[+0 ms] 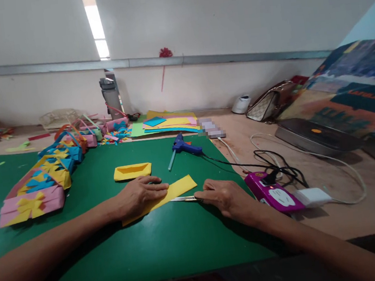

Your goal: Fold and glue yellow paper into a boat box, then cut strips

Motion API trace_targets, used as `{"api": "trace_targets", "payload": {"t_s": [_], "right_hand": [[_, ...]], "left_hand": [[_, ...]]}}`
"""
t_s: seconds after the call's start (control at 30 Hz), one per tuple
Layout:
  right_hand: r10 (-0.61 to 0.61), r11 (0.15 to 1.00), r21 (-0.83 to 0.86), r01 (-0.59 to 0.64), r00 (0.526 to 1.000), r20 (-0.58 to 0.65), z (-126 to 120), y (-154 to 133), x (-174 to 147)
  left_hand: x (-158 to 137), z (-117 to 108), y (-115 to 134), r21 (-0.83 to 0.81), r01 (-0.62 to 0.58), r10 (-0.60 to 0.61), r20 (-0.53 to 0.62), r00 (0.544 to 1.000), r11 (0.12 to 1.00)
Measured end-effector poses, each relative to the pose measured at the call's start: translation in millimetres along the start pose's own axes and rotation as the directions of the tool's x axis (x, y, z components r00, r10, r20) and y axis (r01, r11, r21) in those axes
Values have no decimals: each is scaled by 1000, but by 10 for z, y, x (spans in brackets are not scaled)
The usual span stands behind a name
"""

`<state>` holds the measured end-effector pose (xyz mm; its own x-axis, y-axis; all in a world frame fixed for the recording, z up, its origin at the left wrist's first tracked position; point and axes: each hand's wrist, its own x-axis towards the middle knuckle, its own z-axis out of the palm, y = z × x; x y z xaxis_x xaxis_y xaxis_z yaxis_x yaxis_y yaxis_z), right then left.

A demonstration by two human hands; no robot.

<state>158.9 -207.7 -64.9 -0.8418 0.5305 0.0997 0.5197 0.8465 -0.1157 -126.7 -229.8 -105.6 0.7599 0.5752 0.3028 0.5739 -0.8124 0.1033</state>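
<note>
My left hand [140, 194] lies flat with its fingers stretched out, pressing a folded yellow paper strip [182, 186] onto the green mat [173, 250]. In my right hand [226, 195] is a slim craft knife [189, 199], its silver blade pointing left along the strip's lower edge. Just beyond my left hand sits a small folded yellow paper tray [132, 171]. A blue glue gun [186, 146] with a pale glue stick rests farther back on the mat.
Pink, yellow and blue paper baskets [42, 204] line the left side. Coloured sheets [172, 122] are stacked at the back, near a grey bottle [111, 99]. On the right, a purple power strip [275, 193] has tangled cables, beside a dark case [316, 137].
</note>
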Motion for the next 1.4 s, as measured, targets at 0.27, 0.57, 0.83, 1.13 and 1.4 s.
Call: {"api": "trace_targets", "payload": {"t_s": [0.27, 0.57, 0.83, 1.13, 1.4], "right_hand": [[-62, 998, -23, 62, 998, 20, 56, -91, 154], [-111, 993, -30, 111, 994, 5, 90, -205, 226], [-152, 988, -20, 152, 988, 17, 141, -357, 386], [-214, 977, 29, 214, 976, 34, 191, -536, 540], [-247, 969, 40, 245, 968, 54, 209, -702, 613]], "left_hand": [[0, -8, -4, -22, 18, -18, -23, 1000, 1000], [11, 4, -26, -12, -29, 28, -46, 999, 1000], [21, -28, -32, 8, -21, 22, -20, 1000, 1000], [19, -22, -39, 7, -13, 13, -3, 1000, 1000], [8, 18, -48, 13, -1, 1, -28, 1000, 1000]]}}
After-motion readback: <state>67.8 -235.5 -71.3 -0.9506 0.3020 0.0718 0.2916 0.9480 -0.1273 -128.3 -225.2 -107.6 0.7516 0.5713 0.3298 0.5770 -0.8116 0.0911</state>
